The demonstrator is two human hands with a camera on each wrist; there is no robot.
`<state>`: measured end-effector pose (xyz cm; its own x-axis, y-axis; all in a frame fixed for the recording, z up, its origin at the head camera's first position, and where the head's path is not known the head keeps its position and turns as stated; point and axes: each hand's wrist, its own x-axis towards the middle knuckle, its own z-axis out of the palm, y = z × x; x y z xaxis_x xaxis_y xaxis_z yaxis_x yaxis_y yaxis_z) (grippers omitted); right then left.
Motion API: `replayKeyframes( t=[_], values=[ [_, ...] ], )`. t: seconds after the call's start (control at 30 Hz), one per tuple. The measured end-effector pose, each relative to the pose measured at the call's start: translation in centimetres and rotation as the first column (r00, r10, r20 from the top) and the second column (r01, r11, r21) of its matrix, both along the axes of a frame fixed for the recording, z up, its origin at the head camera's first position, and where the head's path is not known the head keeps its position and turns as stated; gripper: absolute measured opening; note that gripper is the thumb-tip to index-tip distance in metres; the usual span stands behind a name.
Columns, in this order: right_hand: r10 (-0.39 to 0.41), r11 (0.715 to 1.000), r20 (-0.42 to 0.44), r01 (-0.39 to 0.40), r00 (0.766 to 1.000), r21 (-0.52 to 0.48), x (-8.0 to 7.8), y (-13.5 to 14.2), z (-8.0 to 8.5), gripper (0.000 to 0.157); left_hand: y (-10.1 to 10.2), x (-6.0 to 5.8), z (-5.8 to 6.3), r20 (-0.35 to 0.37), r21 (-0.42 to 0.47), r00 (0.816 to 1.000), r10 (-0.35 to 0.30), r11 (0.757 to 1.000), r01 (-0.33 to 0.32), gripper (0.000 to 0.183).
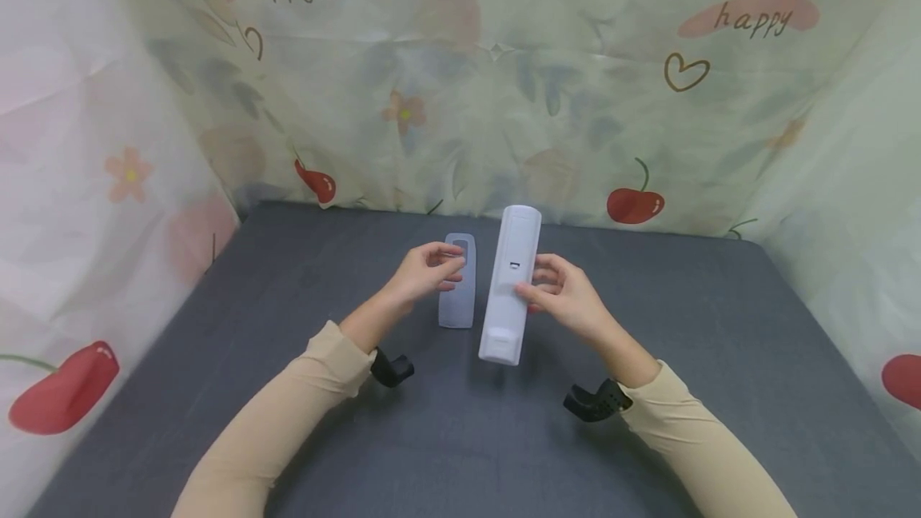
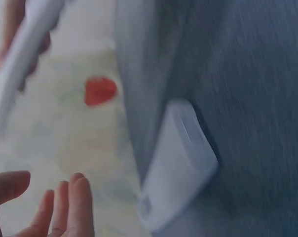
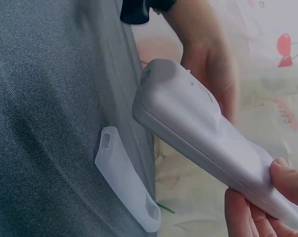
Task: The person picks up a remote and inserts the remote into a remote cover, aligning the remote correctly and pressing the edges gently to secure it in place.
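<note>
In the head view, the right hand (image 1: 568,294) pinches a long white plastic handset (image 1: 507,298) by its side, thumb on the face that bears a small slot; the handset stands nearly upright, slightly tilted, just left of that grip. Further left of the grip, beyond the handset, a translucent cover (image 1: 464,294) lies on the dark cloth (image 1: 460,446). The left hand (image 1: 428,272) is over the cover's near edge, holding nothing, its fingers loosely bent.

In the left wrist view, blurred, the left hand's thumb and fingers are spread apart; the cover lies to their right, the handset above them.

In the right wrist view, the handset reaches up and left from the thumb and fingers; the cover lies left of the grip.
</note>
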<state>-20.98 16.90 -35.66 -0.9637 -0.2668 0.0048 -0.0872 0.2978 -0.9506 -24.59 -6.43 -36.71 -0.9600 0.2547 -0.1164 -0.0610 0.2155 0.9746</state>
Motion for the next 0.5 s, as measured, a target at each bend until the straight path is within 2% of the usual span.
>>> replayKeyframes(
  t=[0.2,0.37,0.5],
  values=[
    [0.008,1.000,0.018,-0.008,1.000,0.010,-0.1,0.2,-0.2,0.056,-0.8,-2.1,-1.1,0.097,-0.072,0.993,0.071,0.995,-0.064,0.041],
    [0.006,1.000,0.023,-0.007,1.000,0.016,-0.1,0.2,-0.3,0.057,-1.1,-3.4,-2.5,0.136,-0.156,0.984,0.111,0.984,-0.090,0.043],
    [0.013,1.000,0.023,-0.013,1.000,0.018,-0.1,0.2,-0.4,0.056,-1.3,-4.3,-3.4,0.192,-0.182,0.974,0.124,0.979,-0.089,0.043]
  ],
)
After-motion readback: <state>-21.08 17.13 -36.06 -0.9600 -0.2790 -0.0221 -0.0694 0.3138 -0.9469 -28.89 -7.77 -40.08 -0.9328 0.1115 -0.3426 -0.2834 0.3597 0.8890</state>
